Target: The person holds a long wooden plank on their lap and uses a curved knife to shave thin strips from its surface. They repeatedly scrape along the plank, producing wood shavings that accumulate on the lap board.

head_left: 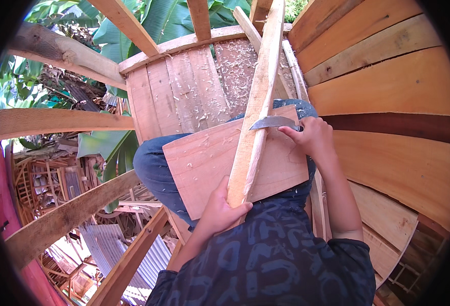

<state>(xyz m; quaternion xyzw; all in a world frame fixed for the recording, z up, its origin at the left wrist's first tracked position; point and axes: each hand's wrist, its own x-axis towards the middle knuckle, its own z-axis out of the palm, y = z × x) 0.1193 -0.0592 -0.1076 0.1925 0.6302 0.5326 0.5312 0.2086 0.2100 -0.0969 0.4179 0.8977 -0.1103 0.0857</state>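
Observation:
A long, pale wooden strip [255,109] lies over my lap, slanting from my waist up to the far edge of the platform. Its near end is gripped by my left hand [224,206], with the thumb across the top. My right hand [314,136] is closed round the handle of a curved knife [273,122]. The blade lies across the strip and touches it or hovers just over it; its handle is mostly hidden in my fist. Under the strip, a flat wooden board [199,166] rests across my thighs, with a few shavings on it.
Curled shavings [235,71] litter the plank floor [176,94] ahead of me. A plank wall [383,81] stands close on my right. To the left, spaced wooden rails [62,122] border a drop toward scrap wood and corrugated sheets [108,250]. Banana leaves [169,25] hang beyond.

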